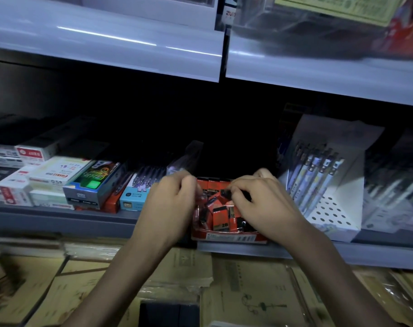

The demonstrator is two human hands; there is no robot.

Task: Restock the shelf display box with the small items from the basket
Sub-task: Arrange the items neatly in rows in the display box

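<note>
Nearest me, below the shelf (82, 223), lie flat brown cartons (248, 291); anything I let slip would land down there. The basket is not in view.

Both my forearms reach up over the shelf lip to the red box (229, 237), which sits right at the front edge, between the stacked packs (89, 185) on the left and the white pen rack (330, 208) on the right. The items (220, 219) inside are small orange and black packs, and they lie in a loose heap, tilted every way rather than standing in rows.

My right hand (262, 201) is over the far right of the box, its fingers (238, 190) curled and pinching one dark item (226, 192) above the heap. My left hand (174, 199) is at the box's far left corner with its fingers (189, 185) curled in too. It is blurred there, and I cannot tell whether they hold anything.

The front wall of the box is low and the heap looks close to its height, so I think an item pressed in carelessly could push another over the wall and off the shelf. Leaning on the box could also slide it forward over the lip. My right wrist is just beside the pen rack, and a wide swing could knock it. The shelf is dim and its back is black, so I may misjudge where a gap is.

Above, the pale upper shelf (106, 50) overhangs.
</note>
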